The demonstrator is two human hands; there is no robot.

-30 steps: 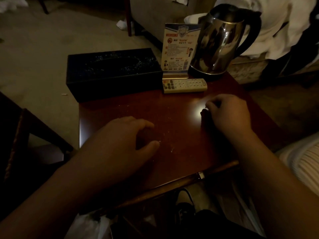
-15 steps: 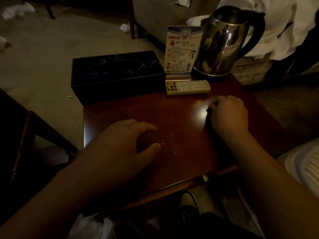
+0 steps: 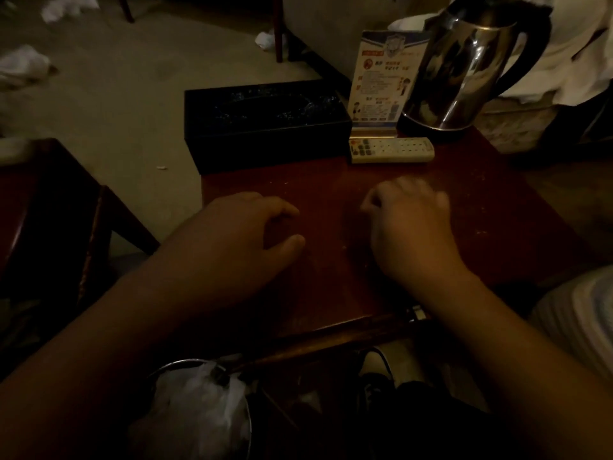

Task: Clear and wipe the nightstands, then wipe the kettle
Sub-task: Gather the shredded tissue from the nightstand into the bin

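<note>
The red-brown nightstand (image 3: 497, 210) carries a steel kettle (image 3: 464, 71) with a black handle at its far right corner. A printed sign card (image 3: 381, 84) stands beside the kettle, a white remote (image 3: 391, 150) lies in front of the card, and a black tissue box (image 3: 265, 127) sits at the far left. My left hand (image 3: 232, 237) rests on the near left of the top, fingers loosely curved and thumb out, holding nothing. My right hand (image 3: 411, 227) is blurred, knuckles up and fingers curled on the wood; nothing shows in it. Pale crumbs (image 3: 343, 248) lie between my hands.
A bin lined with a white bag (image 3: 199, 403) stands below the nightstand's near edge. A dark wooden chair (image 3: 49, 210) is at the left. Crumpled tissues (image 3: 23, 64) lie on the floor. White bedding (image 3: 580, 44) hangs behind the kettle.
My right hand has slid left across the tabletop toward my left hand. The left hand has stayed put. The view has shifted to the left.
</note>
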